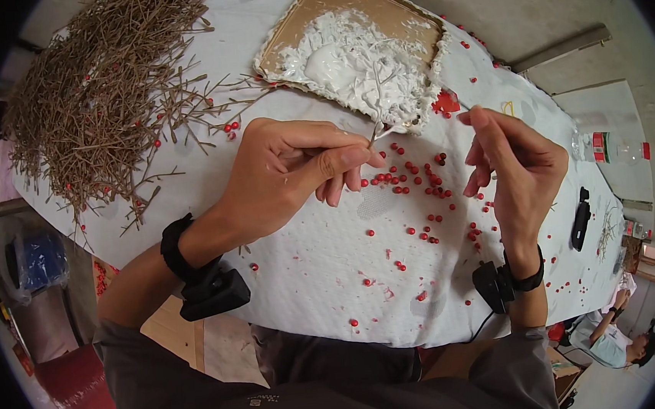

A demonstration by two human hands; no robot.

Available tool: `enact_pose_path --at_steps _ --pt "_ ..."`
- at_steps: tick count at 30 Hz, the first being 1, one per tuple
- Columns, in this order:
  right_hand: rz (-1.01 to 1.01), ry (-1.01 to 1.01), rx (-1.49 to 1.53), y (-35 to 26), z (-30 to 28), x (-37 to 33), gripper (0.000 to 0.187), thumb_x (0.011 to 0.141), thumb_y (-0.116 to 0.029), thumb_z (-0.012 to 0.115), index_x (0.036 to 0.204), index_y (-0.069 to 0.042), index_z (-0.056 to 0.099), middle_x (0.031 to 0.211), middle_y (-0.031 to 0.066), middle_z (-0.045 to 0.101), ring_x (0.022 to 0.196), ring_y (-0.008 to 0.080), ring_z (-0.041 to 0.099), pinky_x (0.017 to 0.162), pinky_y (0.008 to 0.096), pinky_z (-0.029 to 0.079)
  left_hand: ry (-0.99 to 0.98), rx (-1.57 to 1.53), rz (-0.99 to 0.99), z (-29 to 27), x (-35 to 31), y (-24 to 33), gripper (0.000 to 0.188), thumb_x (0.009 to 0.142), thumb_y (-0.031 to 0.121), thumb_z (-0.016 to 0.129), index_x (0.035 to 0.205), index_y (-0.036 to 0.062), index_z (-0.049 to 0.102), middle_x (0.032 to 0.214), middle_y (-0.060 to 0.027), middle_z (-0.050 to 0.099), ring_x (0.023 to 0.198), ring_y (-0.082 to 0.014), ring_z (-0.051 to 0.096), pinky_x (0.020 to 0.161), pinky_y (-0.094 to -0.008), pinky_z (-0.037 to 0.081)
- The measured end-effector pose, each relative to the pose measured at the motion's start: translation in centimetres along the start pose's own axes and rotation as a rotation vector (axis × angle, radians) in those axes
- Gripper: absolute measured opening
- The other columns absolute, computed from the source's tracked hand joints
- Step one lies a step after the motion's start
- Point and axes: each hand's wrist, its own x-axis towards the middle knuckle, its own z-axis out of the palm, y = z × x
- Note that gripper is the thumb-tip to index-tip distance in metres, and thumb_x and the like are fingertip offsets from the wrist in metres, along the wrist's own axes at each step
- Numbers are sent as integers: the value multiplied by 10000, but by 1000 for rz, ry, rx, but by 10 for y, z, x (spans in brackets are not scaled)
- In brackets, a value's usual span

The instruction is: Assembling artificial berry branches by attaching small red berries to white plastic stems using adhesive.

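Note:
My left hand [297, 164] pinches the lower end of a small branched twig [380, 96] between thumb and fingers. White paste coats the twig's upper branches, which point away from me over the near edge of a gold tray [309, 17]. Thick white paste [339, 61] is spread across much of that tray. To the right, my right hand [516, 159] hovers above the table with its thumb and index finger drawn together; whatever may be between them is too small to make out. Loose red berries [399, 180] lie scattered on the white cloth between and below both hands.
A large heap of brown twigs [95, 92] covers the far left. On the right are a clear plastic bottle [607, 146] and a black object [581, 219]. A red scrap [446, 102] lies beside the tray. Another person [615, 339] sits at the lower right.

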Motion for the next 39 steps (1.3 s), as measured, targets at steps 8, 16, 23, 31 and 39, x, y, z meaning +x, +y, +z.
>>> enact_pose_path --at_steps 8,16,23,31,39 --pt "-117 41 -27 -4 -7 -1 142 895 -52 653 944 67 713 739 88 684 501 72 559 393 204 420 27 0 15 0 0 0 186 951 56 573 997 -79 693 769 -116 651 568 -89 555 518 -209 439" --pt "74 -86 51 1 1 -4 179 914 -94 627 953 62 705 650 51 613 423 50 446 347 200 355 46 13 35 0 0 -2 172 943 37 580 994 -78 696 793 -114 653 576 -84 554 531 -215 441" --pt "104 -6 74 3 3 1 194 920 -106 616 954 64 704 588 22 548 398 49 414 343 199 339 28 68 74 -1 1 -2 158 929 22 594 992 -80 697 811 -120 654 582 -86 557 536 -214 448" --pt "-240 165 -145 -6 -20 7 154 903 -61 631 923 73 705 623 49 597 433 68 473 385 200 370 87 12 65 -2 -1 -5 174 931 31 592 1025 -78 690 806 -142 668 577 -99 581 532 -219 464" --pt "-465 -91 -364 -3 -7 -4 59 824 9 699 862 50 718 587 61 620 478 66 541 442 194 370 51 -86 24 -4 1 2 241 962 105 563 1048 -90 677 752 -148 666 522 -105 568 540 -234 469"
